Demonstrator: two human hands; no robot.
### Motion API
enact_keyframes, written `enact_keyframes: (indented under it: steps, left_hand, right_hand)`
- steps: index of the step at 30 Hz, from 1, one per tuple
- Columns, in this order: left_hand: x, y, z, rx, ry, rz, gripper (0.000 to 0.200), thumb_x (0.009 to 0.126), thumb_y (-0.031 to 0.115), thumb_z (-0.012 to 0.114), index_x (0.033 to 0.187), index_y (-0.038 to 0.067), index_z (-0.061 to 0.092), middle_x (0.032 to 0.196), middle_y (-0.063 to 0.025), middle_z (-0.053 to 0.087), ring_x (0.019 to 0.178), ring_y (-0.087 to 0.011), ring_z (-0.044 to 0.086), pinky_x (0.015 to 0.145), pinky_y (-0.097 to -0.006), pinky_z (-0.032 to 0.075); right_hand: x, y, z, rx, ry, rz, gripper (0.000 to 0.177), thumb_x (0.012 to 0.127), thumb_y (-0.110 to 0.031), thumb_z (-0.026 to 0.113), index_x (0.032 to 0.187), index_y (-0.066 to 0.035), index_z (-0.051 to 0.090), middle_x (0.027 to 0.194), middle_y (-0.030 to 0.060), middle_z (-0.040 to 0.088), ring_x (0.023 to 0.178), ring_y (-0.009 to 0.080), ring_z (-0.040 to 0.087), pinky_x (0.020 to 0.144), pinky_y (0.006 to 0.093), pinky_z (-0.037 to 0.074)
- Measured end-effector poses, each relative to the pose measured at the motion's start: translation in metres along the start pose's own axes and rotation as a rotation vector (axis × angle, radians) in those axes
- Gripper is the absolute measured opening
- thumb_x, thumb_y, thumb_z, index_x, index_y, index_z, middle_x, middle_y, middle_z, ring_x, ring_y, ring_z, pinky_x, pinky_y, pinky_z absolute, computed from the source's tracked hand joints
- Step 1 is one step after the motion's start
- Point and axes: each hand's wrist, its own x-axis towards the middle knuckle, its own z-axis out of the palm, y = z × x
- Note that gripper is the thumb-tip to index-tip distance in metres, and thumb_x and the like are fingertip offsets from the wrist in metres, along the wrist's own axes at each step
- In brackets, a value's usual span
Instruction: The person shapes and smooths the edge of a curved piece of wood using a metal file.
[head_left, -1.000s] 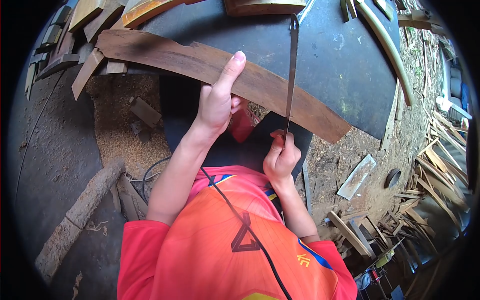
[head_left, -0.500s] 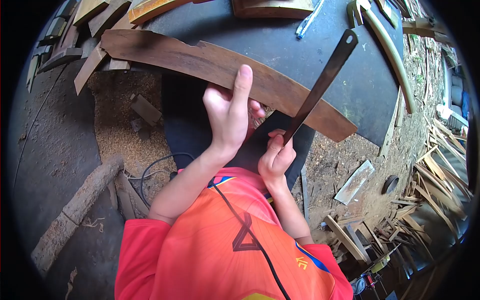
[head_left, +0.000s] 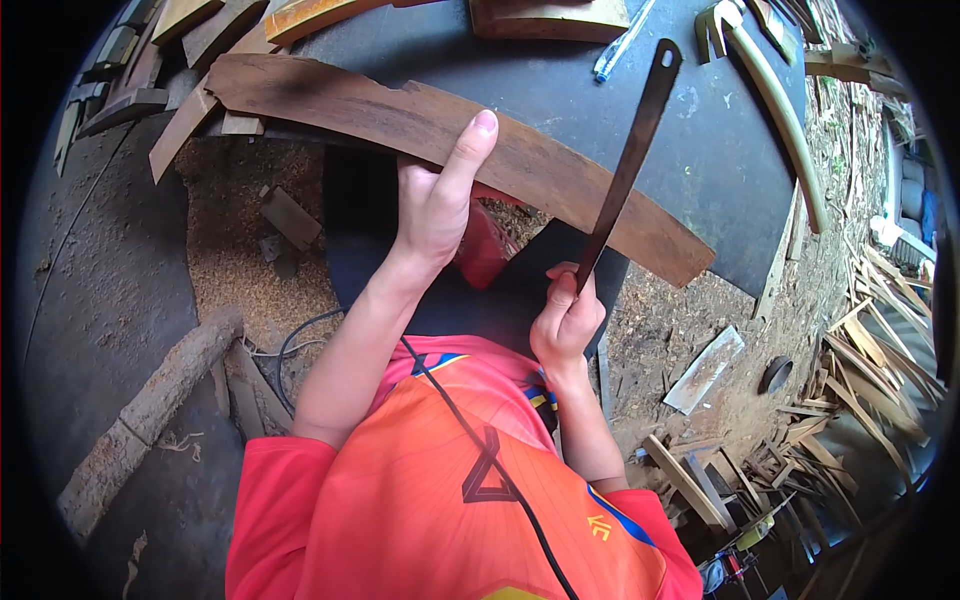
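A long, curved brown wooden board (head_left: 400, 125) lies across the table's near edge and overhangs it toward me. My left hand (head_left: 437, 205) grips the board near its middle, thumb on top and the other fingers hidden beneath. In my right hand (head_left: 566, 318) is a narrow, dark saw blade (head_left: 640, 140) with a hole at its far end, fingers wrapped round its near end. The blade points up and away, crossing over the right part of the board in this view.
On the dark table (head_left: 700, 150) are a pen (head_left: 622, 42), a hammer (head_left: 775, 100) and a wood block (head_left: 548, 18). More wood pieces (head_left: 190, 60) lie at the back left. A log (head_left: 150, 415) rests at lower left. Scrap wood (head_left: 870, 360) is heaped on the right.
My left hand has slid a little left along the board. The saw blade stands steeper, its far end shifted left and up, while my right hand moved slightly right. The board has barely moved.
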Motion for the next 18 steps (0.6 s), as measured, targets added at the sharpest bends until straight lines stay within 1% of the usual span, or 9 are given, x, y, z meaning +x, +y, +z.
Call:
enact_keyframes:
  steps: [5,8,9,11,12,14,16,17,18]
  left_hand:
    - [-0.001,0.002,-0.001,-0.033,-0.029,-0.019,0.019,0.098,0.015,0.074,0.11,0.002,0.067,0.105,-0.003,0.067,0.095,-0.0097,0.062,0.088,-0.0293,0.05]
    - [0.0,0.0,-0.004,-0.036,-0.043,-0.038,0.018,0.098,0.014,0.074,0.11,0.003,0.067,0.105,-0.0028,0.068,0.094,-0.0095,0.062,0.088,-0.0291,0.05]
    - [0.0,0.0,-0.004,-0.038,-0.047,-0.045,0.018,0.098,0.014,0.074,0.11,0.003,0.068,0.105,-0.0028,0.068,0.094,-0.0094,0.062,0.087,-0.029,0.051]
    - [0.002,0.0,-0.001,-0.023,-0.035,-0.01,0.017,0.098,0.014,0.074,0.109,0.003,0.068,0.103,-0.0025,0.068,0.093,-0.0091,0.062,0.086,-0.0286,0.051]
    - [0.002,0.001,0.0,-0.017,-0.025,0.007,0.017,0.098,0.014,0.074,0.108,0.002,0.068,0.103,-0.0024,0.068,0.092,-0.0089,0.062,0.086,-0.0283,0.051]
    - [-0.002,0.002,-0.001,-0.03,-0.03,-0.055,0.018,0.097,0.014,0.074,0.109,0.002,0.068,0.103,-0.0019,0.067,0.092,-0.009,0.062,0.086,-0.0288,0.051]
    - [-0.002,0.006,-0.002,-0.044,-0.056,-0.117,0.019,0.097,0.014,0.075,0.11,0.002,0.067,0.103,-0.0018,0.067,0.093,-0.0092,0.062,0.087,-0.0294,0.051]
    - [-0.001,0.004,-0.004,-0.017,-0.053,-0.11,0.02,0.098,0.014,0.074,0.112,0.002,0.066,0.104,-0.0018,0.066,0.094,-0.0093,0.062,0.087,-0.0296,0.051]
    - [-0.001,0.003,-0.002,-0.001,-0.034,-0.062,0.021,0.098,0.015,0.074,0.112,0.002,0.066,0.104,-0.0017,0.066,0.094,-0.0091,0.062,0.086,-0.0293,0.051]
  right_hand:
    - [0.011,-0.009,-0.016,-0.06,-0.078,-0.048,0.01,0.103,-0.002,0.054,0.098,0.0,0.063,0.071,0.0129,0.062,0.054,0.0276,0.063,0.053,0.0359,0.047]
    - [0.017,0.003,-0.024,-0.052,-0.074,-0.103,0.024,0.11,-0.017,0.051,0.097,-0.001,0.064,0.063,0.0033,0.051,0.052,0.0115,0.049,0.049,0.0298,0.038]
    - [0.015,0.012,-0.026,-0.081,-0.074,-0.145,0.023,0.109,-0.016,0.051,0.097,-0.001,0.064,0.066,0.0045,0.055,0.052,0.0128,0.053,0.05,0.0304,0.04]
    - [0.002,0.031,-0.027,-0.08,-0.076,-0.157,0.024,0.109,-0.016,0.051,0.096,-0.001,0.063,0.068,0.0054,0.057,0.052,0.0136,0.055,0.05,0.0304,0.041]
    - [0.005,0.027,-0.025,-0.08,-0.08,-0.164,0.024,0.109,-0.016,0.051,0.096,-0.001,0.063,0.068,0.0059,0.058,0.052,0.014,0.056,0.05,0.0304,0.041]
    - [0.007,0.017,-0.028,-0.064,-0.091,-0.128,0.023,0.109,-0.015,0.051,0.094,-0.001,0.062,0.069,0.0069,0.059,0.053,0.0152,0.057,0.05,0.0309,0.042]
    - [0.022,-0.007,-0.025,-0.07,-0.094,-0.091,0.023,0.108,-0.014,0.05,0.094,-0.001,0.062,0.069,0.007,0.059,0.052,0.0154,0.057,0.05,0.0315,0.042]
    - [0.018,0.0,-0.022,-0.082,-0.075,-0.12,0.022,0.108,-0.012,0.049,0.093,-0.001,0.062,0.068,0.0085,0.059,0.052,0.019,0.059,0.05,0.0335,0.043]
    - [0.011,0.012,-0.021,-0.111,-0.077,-0.14,0.022,0.108,-0.012,0.05,0.092,-0.001,0.062,0.068,0.0095,0.06,0.053,0.0208,0.06,0.05,0.0342,0.043]
